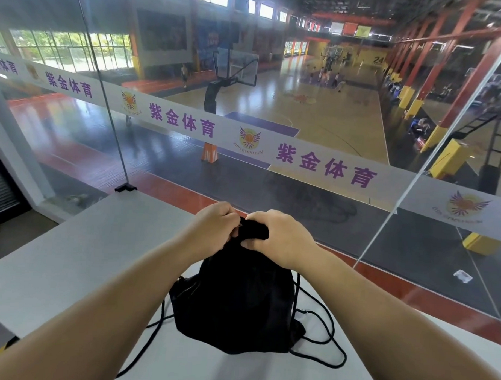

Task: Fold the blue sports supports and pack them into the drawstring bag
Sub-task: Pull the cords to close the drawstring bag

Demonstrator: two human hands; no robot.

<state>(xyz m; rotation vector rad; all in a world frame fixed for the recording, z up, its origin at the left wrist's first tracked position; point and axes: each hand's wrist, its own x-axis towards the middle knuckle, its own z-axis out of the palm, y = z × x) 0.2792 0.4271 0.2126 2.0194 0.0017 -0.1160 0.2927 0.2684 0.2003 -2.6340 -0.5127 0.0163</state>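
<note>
A black, soft fabric drawstring bag [234, 303] stands bunched on a pale grey, smooth worktop [79, 257], near the middle of the view and close to the far edge. Its body is rounded and full, wider at the base and drawn narrow at the top. The fabric is matt and creased; a short zip line shows on its left side. Thin black cords [321, 334] trail from the bag in loose loops over the worktop on the right and run off towards the near left.

Both hands meet at the gathered mouth of the bag. The left hand [214, 228] has its grip clenched on the top fabric from the left, fingers curled inward. The right hand [281, 236] grasps the same bunched top from the right, thumb pressed under the fold. The two hands lie just beside each other, with the dark cloth between them.

The contents of the bag are hidden by the closed cloth, and the blue supports cannot be seen. The fingertips are tucked into the folds and hard to make out. The forearms are cut off at the near edge.

Beyond the worktop stands a clear glass panel [361, 80] crossed by a white band with purple characters [324, 164]; behind it lies an indoor basketball court [317, 112], blurred with distance.
</note>
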